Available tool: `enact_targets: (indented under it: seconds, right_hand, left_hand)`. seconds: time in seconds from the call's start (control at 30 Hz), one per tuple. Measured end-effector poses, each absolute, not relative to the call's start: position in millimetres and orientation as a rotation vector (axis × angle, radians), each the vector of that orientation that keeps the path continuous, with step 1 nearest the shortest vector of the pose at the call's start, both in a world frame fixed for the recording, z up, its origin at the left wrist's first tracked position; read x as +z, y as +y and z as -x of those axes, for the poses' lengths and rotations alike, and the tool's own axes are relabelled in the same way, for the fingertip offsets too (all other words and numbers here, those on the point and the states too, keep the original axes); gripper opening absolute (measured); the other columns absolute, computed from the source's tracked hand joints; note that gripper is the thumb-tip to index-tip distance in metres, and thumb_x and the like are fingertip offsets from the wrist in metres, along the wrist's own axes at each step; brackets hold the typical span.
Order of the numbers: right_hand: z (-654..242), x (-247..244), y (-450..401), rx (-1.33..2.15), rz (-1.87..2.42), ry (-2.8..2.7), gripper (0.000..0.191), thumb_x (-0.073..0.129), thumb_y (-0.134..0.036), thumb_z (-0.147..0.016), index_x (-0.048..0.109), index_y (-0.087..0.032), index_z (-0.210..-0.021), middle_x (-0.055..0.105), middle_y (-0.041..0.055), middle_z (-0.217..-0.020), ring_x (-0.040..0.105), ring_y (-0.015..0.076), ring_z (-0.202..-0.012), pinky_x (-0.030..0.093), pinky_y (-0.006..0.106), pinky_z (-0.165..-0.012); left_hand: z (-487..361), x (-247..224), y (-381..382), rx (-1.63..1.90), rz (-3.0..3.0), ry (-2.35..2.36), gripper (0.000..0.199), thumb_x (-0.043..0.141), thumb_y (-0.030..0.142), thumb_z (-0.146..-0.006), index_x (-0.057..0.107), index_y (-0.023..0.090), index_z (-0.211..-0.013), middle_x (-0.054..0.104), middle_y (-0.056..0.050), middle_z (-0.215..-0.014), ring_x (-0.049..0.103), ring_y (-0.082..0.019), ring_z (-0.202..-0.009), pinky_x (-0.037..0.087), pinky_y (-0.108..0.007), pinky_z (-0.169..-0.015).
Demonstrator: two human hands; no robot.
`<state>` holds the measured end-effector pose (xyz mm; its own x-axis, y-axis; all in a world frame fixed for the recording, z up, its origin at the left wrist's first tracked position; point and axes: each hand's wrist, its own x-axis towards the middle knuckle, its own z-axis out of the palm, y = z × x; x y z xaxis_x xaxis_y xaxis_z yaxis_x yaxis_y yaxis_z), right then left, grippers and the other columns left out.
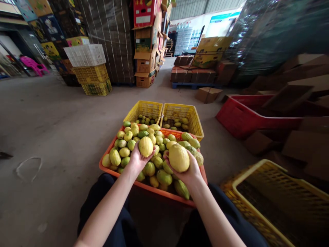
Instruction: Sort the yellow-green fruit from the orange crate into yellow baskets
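Observation:
My left hand is closed around a rounded yellow lemon-like fruit, its fingers curled underneath. In my right hand rests a larger, paler yellow lemon-like fruit, gripped from below and the side. Both are held up over an orange crate heaped with similar fruits, ranging from yellow to green. A long green fruit lies near the crate's front rim. The exact kind of fruit is not certain.
Behind the orange crate stand two yellow crates, left and right, holding a few fruits. Another yellow crate is at my right, below a red bin with cardboard. Stacked crates and cartons stand farther back.

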<state>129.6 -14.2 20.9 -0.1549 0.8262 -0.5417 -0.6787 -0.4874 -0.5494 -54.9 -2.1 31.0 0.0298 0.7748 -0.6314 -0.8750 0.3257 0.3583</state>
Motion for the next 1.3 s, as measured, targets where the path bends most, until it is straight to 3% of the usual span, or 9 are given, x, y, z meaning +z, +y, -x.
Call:
enact_targets:
  seconds: [0.13,0.3,0.47,0.63,0.8,0.97,1.3]
  right_hand:
    - [-125,39,-17,1.862,1.004,-0.125,0.035,0.071,-0.051,-0.080,0.071,-0.023,-0.102,0.077,0.0117,-0.080,0.078,0.0342,-0.082,0.066,0.048,-0.065]
    - [-122,49,-17,1.826,0.959,0.007,0.026,0.061,-0.037,-0.093,0.067,-0.018,-0.111,0.077,0.0118,-0.081,0.077,0.0282,-0.072,0.065,0.038,-0.056]
    - [-120,42,-14,1.851,0.903,0.124,0.030,0.053,-0.028,-0.100,0.064,-0.012,-0.123,0.075,0.0138,-0.085,0.078,0.0270,-0.075,0.067,0.033,-0.056]
    - [-119,35,-11,1.876,0.886,0.193,0.035,0.049,-0.031,-0.106,0.062,-0.015,-0.134,0.074,0.0125,-0.092,0.079,0.0266,-0.085,0.066,0.027,-0.054]
    - [-122,28,-8,1.894,0.873,0.240,0.041,0.050,-0.041,-0.106,0.060,-0.020,-0.140,0.074,0.0130,-0.103,0.079,0.0271,-0.093,0.066,0.027,-0.054]
    - [-123,23,-5,1.881,0.946,0.232,0.047,0.049,-0.045,-0.106,0.058,-0.017,-0.142,0.073,0.0156,-0.107,0.077,0.0281,-0.094,0.067,0.031,-0.058]
    - [-121,28,-11,1.919,1.016,0.180,0.047,0.047,-0.053,-0.103,0.064,-0.019,-0.130,0.075,0.0123,-0.091,0.075,0.0250,-0.080,0.065,0.032,-0.059]
  left_hand:
    - [59,34,-2,1.273,0.161,0.800,0.052,0.047,0.044,-0.108,0.057,0.014,-0.149,0.072,-0.018,-0.119,0.076,-0.027,-0.098,0.061,-0.024,-0.052]
    - [57,37,-2,1.244,0.253,0.740,0.052,0.048,0.042,-0.108,0.056,0.011,-0.148,0.070,-0.020,-0.122,0.076,-0.026,-0.103,0.064,-0.023,-0.055]
    - [55,34,-4,1.235,0.289,0.747,0.048,0.047,0.039,-0.108,0.054,0.011,-0.147,0.068,-0.022,-0.127,0.076,-0.028,-0.111,0.064,-0.020,-0.054]
    - [56,32,-4,1.211,0.307,0.717,0.045,0.049,0.033,-0.107,0.053,0.015,-0.148,0.069,-0.020,-0.124,0.078,-0.027,-0.107,0.063,-0.018,-0.051]
    - [56,29,-3,1.193,0.255,0.772,0.043,0.048,0.036,-0.107,0.055,0.016,-0.144,0.072,-0.016,-0.117,0.079,-0.025,-0.100,0.063,-0.020,-0.053]
    - [56,23,-4,1.194,0.155,0.827,0.046,0.045,0.040,-0.107,0.058,0.012,-0.140,0.073,-0.016,-0.108,0.078,-0.025,-0.091,0.064,-0.026,-0.057]
    - [56,23,-4,1.161,0.166,0.795,0.045,0.046,0.039,-0.103,0.060,0.012,-0.136,0.074,-0.017,-0.105,0.075,-0.027,-0.090,0.062,-0.030,-0.060]
